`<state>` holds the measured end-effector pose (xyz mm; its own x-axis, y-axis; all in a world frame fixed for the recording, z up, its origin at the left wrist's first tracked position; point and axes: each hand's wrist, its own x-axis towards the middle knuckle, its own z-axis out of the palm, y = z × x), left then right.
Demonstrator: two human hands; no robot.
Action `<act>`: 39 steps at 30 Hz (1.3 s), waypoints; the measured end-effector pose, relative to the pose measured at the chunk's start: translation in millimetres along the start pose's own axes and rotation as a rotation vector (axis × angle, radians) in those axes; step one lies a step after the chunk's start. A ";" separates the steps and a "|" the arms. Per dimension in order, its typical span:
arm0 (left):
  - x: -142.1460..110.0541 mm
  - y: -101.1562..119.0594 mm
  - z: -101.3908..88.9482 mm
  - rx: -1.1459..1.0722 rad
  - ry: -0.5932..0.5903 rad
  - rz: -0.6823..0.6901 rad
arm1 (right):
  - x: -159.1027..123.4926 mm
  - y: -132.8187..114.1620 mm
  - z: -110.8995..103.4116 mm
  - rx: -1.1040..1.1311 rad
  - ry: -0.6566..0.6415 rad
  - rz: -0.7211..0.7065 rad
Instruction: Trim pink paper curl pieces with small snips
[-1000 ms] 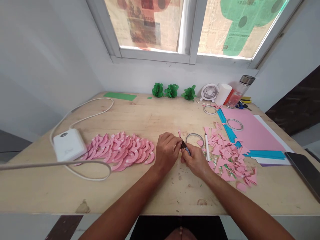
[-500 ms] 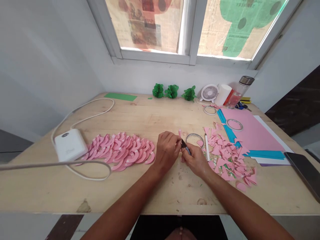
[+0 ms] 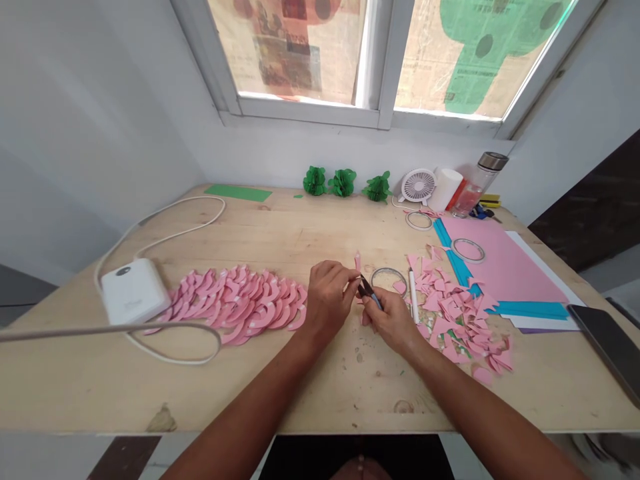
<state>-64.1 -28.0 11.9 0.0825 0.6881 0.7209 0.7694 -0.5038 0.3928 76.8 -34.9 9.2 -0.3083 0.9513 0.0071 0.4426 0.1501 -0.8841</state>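
My left hand is closed, thumb and fingers pinching a small pink paper piece whose narrow end sticks up past the fingertips. Just to its right, my right hand grips scissors with dark blades and some blue at the handle. The blade tips point up and left, close to the left fingertips and the paper. Most of the handle is hidden in the right hand. A heap of curved pink paper pieces, some with white patches, lies left of my left hand.
Right of my hands are a tape roll, a white pen and pink scraps. Farther right lie pink sheets and a phone. A white box with a cable sits left. Green paper ornaments and a fan stand behind.
My left hand has shifted slightly left and its fingers have opened out a little from the scissors. The scissors' blades show more apart. The right hand stays nearly in place.
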 end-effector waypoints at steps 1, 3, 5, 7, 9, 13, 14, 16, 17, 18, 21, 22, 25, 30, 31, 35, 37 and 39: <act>-0.3 0.4 0.4 0.012 -0.004 0.016 | -0.1 -0.8 -0.2 -0.009 0.002 0.000; -0.7 0.6 1.0 0.036 -0.013 0.041 | -0.3 -1.8 -0.4 -0.025 0.004 -0.003; -0.7 0.4 1.2 0.056 -0.016 0.058 | -0.6 -2.0 -0.3 -0.036 0.003 -0.008; -0.5 0.2 1.2 0.073 -0.013 0.069 | -1.0 -2.1 -0.6 -0.041 -0.001 -0.019; -0.2 0.1 1.1 0.090 -0.015 0.081 | -1.5 -2.8 -1.4 -0.049 -0.003 -0.035; 0.3 0.2 0.9 0.118 -0.077 0.096 | -2.4 -4.8 -3.1 -0.082 -0.001 -0.053; 0.3 0.2 0.9 0.120 -0.094 0.096 | -2.4 -5.1 -3.3 -0.094 0.000 -0.055; 0.4 0.3 0.9 0.122 -0.117 0.096 | -2.4 -5.2 -3.2 -0.116 0.005 -0.060; 0.5 0.4 0.8 0.125 -0.121 0.096 | -2.4 -5.2 -3.1 -0.126 0.008 -0.064; 0.6 0.4 0.8 0.129 -0.120 0.095 | -2.3 -5.1 -3.0 -0.133 0.010 -0.067; 1.4 0.6 0.2 0.142 -0.109 0.101 | -2.4 -5.4 -2.6 -0.126 0.014 -0.071; 1.7 0.6 -0.2 0.145 -0.103 0.105 | -2.5 -5.6 -2.5 -0.114 0.014 -0.071; 2.4 0.9 -1.5 0.149 -0.090 0.116 | -2.8 -6.1 -1.9 -0.063 0.001 -0.059; 2.8 2.2 -3.7 0.155 -0.077 0.116 | -2.7 -6.0 -1.1 -0.007 -0.005 -0.025; 3.0 2.5 -3.9 0.154 -0.072 0.117 | -2.6 -6.1 -1.1 -0.003 -0.001 -0.023; 4.2 3.1 -4.6 0.143 -0.047 0.116 | -2.3 -7.1 -1.7 -0.002 0.016 -0.022; 4.8 3.2 -5.1 0.140 -0.039 0.118 | -2.0 -6.8 -2.0 -0.006 0.023 -0.026; 5.1 3.6 -5.6 0.140 -0.031 0.121 | -1.5 -5.3 -1.7 -0.012 0.026 -0.019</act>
<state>-64.5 -29.2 20.2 0.1976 0.6434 0.7396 0.8329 -0.5080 0.2195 76.4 -36.7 14.7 -0.2951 0.9548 0.0356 0.4472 0.1710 -0.8779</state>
